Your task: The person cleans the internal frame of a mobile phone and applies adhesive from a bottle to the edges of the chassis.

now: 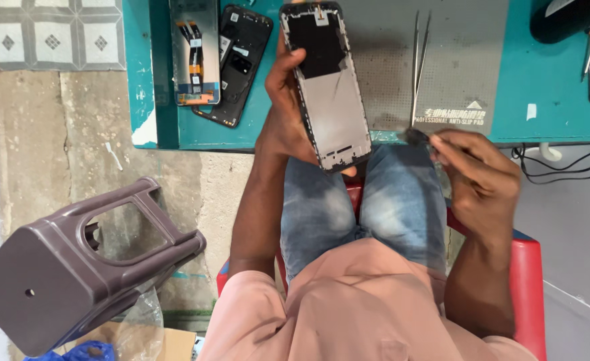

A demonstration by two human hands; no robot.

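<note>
My left hand (283, 107) grips an opened phone frame (327, 87) by its left edge and holds it upright over my lap, its bare grey inside facing me. My right hand (482, 177) is to the right of it, fingers pinched on a small dark brush-like tool (417, 137) whose tip is blurred. The tool's tip is a short way off the phone's lower right corner and is not touching it.
A teal workbench (542, 73) carries a grey anti-slip mat (388, 60), a pair of tweezers (419, 60), a phone screen panel (194, 53) and a black phone back (238, 63). A brown plastic stool (74, 261) stands at my left. I sit on a red seat (526, 287).
</note>
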